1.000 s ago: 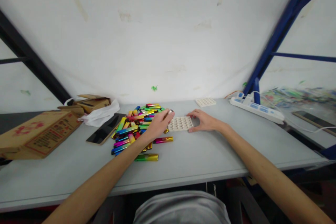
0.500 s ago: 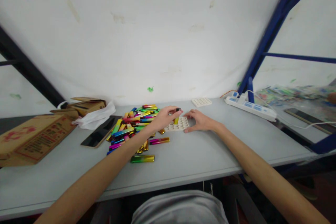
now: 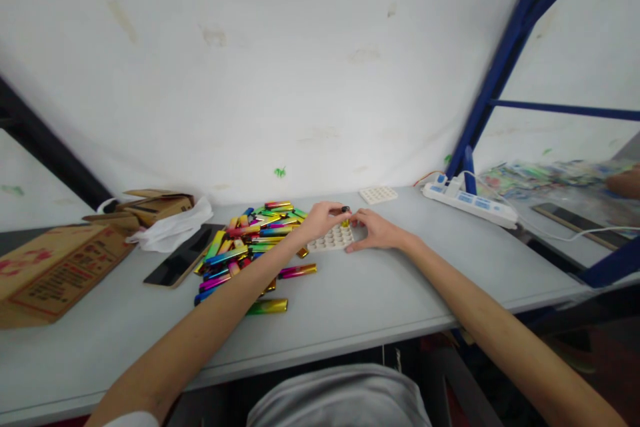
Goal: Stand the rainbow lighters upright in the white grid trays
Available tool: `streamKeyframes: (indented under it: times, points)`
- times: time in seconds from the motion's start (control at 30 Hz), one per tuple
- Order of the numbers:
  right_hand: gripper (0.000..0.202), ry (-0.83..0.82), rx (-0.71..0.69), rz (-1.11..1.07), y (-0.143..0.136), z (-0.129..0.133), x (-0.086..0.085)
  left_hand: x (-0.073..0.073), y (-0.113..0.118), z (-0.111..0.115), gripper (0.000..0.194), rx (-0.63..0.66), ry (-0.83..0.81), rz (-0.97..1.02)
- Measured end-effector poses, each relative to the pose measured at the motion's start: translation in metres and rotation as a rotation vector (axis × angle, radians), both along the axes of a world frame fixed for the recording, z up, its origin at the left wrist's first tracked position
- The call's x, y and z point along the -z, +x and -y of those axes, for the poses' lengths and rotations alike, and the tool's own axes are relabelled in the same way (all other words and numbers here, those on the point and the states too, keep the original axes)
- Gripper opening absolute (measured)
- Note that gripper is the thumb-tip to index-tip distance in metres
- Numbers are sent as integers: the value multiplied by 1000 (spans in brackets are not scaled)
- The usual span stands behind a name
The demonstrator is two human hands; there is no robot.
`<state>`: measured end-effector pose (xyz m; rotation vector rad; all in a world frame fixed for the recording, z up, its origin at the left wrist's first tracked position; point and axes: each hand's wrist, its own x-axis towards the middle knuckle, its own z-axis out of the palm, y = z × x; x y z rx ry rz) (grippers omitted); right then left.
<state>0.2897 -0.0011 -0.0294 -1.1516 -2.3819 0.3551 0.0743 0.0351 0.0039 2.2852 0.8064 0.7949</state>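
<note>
Over grey tabletop (image 3: 380, 293), left grip (image 3: 324, 219) pinches a lighter (image 3: 346, 211).

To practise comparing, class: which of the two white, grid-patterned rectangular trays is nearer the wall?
The rear white tray, lying beyond the right hand; the front white tray lies beside that hand.

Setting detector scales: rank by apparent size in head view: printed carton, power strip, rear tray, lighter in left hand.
1. Printed carton
2. Power strip
3. Rear tray
4. Lighter in left hand, partly hidden
</note>
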Motion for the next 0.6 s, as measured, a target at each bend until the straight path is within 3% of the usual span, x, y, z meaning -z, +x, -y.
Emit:
streamKeyframes:
  times: [0.3, 0.43, 0.6]
  points:
    - [66, 6, -29, 5, 2, 0, 1, -10, -15, 4, 35, -81, 107, -237]
    - [67, 0, -28, 13, 3, 0, 1, -19, -50, 6, 32, -157, 183, -299]
    - [65, -17, -16, 3, 4, 2, 1, -26, -103, 15, 21, -33, 212, -454]
